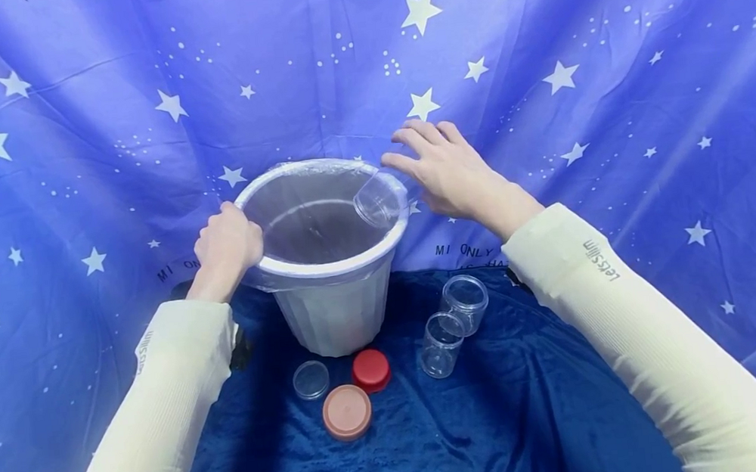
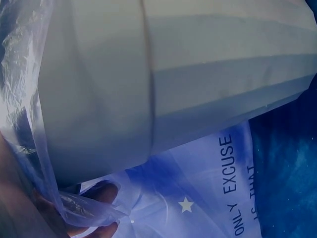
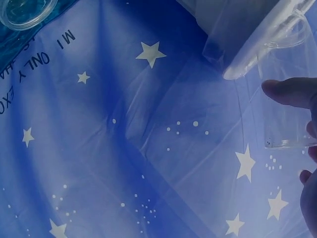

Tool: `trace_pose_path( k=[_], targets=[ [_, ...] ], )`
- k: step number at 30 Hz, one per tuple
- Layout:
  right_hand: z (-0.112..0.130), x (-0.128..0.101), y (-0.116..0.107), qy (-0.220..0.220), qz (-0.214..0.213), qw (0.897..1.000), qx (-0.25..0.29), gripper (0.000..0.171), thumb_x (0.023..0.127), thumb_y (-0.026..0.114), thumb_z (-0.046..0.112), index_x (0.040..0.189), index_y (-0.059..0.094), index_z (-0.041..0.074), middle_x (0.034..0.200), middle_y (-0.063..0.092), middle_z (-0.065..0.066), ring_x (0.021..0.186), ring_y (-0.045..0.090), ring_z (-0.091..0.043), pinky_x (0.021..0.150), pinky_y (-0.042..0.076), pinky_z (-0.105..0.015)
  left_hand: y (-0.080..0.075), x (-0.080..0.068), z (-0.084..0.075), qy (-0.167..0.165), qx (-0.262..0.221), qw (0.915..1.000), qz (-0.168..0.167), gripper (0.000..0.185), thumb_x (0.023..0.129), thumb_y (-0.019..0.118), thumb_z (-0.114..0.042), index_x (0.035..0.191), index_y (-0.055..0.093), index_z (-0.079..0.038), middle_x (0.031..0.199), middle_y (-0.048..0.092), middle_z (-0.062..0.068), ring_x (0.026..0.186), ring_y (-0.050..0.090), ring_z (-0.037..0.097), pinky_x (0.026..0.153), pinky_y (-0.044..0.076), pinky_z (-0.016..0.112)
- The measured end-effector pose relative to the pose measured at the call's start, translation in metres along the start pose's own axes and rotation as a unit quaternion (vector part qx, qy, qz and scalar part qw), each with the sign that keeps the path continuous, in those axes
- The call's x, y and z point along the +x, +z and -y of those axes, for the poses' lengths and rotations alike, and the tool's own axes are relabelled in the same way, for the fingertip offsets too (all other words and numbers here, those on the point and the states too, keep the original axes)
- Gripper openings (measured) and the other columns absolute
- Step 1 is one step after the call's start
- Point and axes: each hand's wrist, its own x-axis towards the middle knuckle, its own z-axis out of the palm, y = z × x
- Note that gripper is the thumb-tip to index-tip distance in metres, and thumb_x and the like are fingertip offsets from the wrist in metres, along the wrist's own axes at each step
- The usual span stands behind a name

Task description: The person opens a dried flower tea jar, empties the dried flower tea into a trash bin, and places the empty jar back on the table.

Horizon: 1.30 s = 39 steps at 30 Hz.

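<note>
Head view: three jars [image 1: 380, 199], three lids [image 1: 347, 411], one bin [image 1: 333, 309]

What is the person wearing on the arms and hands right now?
Both hands are bare: left hand, right hand. Each arm wears a snug cream-white sleeve down to the wrist, with small dark "letsslim" lettering printed near the cuff. No gloves, rings or watch visible.

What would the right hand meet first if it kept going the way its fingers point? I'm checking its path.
Likely the clear jar tipped at the bin's rim: the right hand points left toward it with fingers spread. Whether they touch is unclear.
</note>
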Motion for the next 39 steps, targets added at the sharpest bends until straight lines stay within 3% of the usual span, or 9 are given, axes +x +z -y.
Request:
trace_pose_path(
  k=[9,14,19,23,39],
  targets=[
    [0.003,-0.002,0.007,-0.015,-0.030,0.999,-0.027,0.050,0.080,0.056,-0.001,0.129,0.053,0.002,0.125,0.062,-0.016,0.122,0.051,-0.035,0.098,0.037,-0.051,0.000,0.000,0.000,0.003,0.001,1.0000,-0.004,0.046,0.093,0.034,-0.019,0.128,0.040,0.009,0.125,0.055,0.035,0.114,0.055,0.053,0.089,0.047,0.059],
    [0.005,0.001,0.009,-0.012,-0.012,0.999,-0.050,0.045,0.085,0.053,-0.001,0.130,0.052,0.001,0.124,0.061,-0.017,0.119,0.052,-0.035,0.102,0.037,-0.047,0.000,0.001,0.001,0.004,0.001,1.0000,-0.005,0.046,0.093,0.034,-0.019,0.128,0.040,0.009,0.125,0.055,0.036,0.114,0.055,0.054,0.089,0.047,0.059],
    [0.008,0.001,0.012,-0.010,0.014,0.998,-0.065,0.054,0.082,0.057,-0.001,0.134,0.048,0.008,0.120,0.057,-0.019,0.115,0.051,-0.038,0.101,0.037,-0.047,0.001,0.002,0.001,0.004,0.003,1.0000,-0.004,0.046,0.093,0.034,-0.020,0.129,0.040,0.009,0.125,0.055,0.035,0.114,0.055,0.054,0.089,0.047,0.059],
    [0.009,-0.001,0.014,-0.012,0.010,0.998,-0.065,0.059,0.080,0.060,0.000,0.136,0.047,0.014,0.115,0.056,-0.019,0.111,0.051,-0.040,0.095,0.039,-0.048,0.001,0.002,0.001,0.004,0.004,1.0000,-0.006,0.046,0.093,0.034,-0.020,0.128,0.040,0.009,0.125,0.055,0.035,0.114,0.055,0.054,0.089,0.047,0.059],
    [0.012,-0.002,0.019,0.013,0.001,0.998,-0.066,0.058,0.081,0.063,0.007,0.137,0.048,0.012,0.117,0.056,-0.022,0.108,0.053,-0.040,0.093,0.042,-0.049,0.002,0.002,0.002,0.004,0.001,1.0000,-0.009,0.046,0.093,0.034,-0.020,0.128,0.040,0.009,0.125,0.055,0.036,0.115,0.055,0.054,0.090,0.047,0.059]
  ],
)
